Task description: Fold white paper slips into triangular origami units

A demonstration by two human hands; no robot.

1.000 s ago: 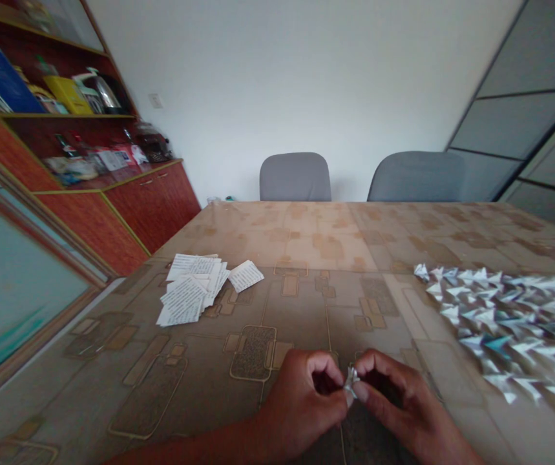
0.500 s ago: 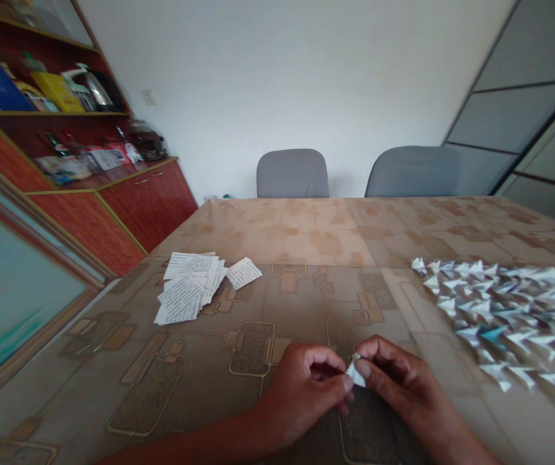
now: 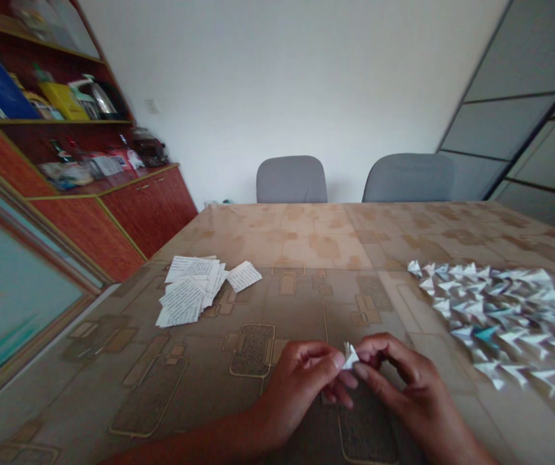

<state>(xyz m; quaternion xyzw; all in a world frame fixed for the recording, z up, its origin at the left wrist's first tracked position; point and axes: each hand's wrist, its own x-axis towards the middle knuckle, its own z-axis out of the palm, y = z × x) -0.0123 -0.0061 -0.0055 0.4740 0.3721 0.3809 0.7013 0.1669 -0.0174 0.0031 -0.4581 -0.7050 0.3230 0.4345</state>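
Over the near part of the table, my left hand (image 3: 303, 381) pinches a small folded paper piece (image 3: 350, 357) between thumb and fingers. It is white, with pointed tips sticking up. My right hand (image 3: 398, 371) has its thumb and forefinger closed in at the right edge of the same piece. To the right, several folded paper pieces (image 3: 514, 336) of similar look lie in rows, one of them teal. On the left rests a loose pile of printed paper slips (image 3: 187, 294), with a few more slips (image 3: 245, 276) just beside it.
A patterned brown cloth covers the table (image 3: 301, 232). Two grey chairs (image 3: 291, 179) stand at its far side, against a white wall. At the left is a red-brown cabinet (image 3: 146, 206) with shelves holding a kettle (image 3: 101, 98) and other goods.
The folded paper piece has been turned and raised slightly, and its pointed tips now show upward. My right thumb and forefinger have shifted to its right edge. The camera view has tilted slightly.
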